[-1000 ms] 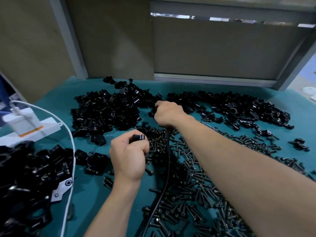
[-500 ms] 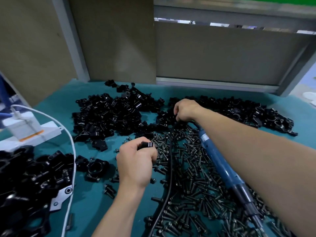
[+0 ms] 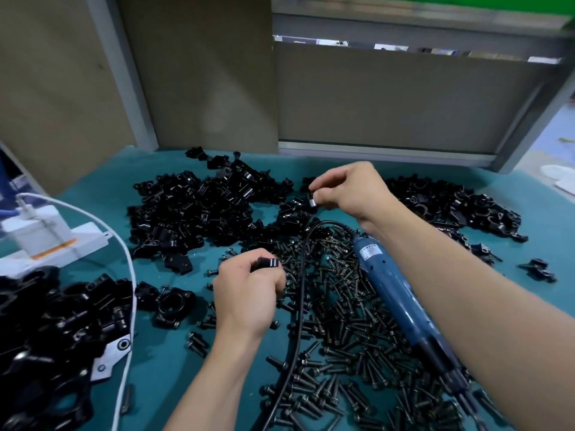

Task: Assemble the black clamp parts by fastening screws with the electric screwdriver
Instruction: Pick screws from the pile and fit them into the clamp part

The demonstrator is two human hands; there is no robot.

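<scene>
Right hand, now raised off the upper-centre pile, pinches a small part; left hand, centre, grips the mating part. Screwdriver lies on the screws, lower right: joining likely follows.

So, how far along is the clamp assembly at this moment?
Done: a heap of what look like assembled clamps lies at near left. In hand: the left hand grips one black clamp part; the right hand pinches a second part at the far pile. Left: joining them and driving a screw; the blue electric screwdriver lies unheld on the loose screws, and large piles of loose parts wait.
</scene>
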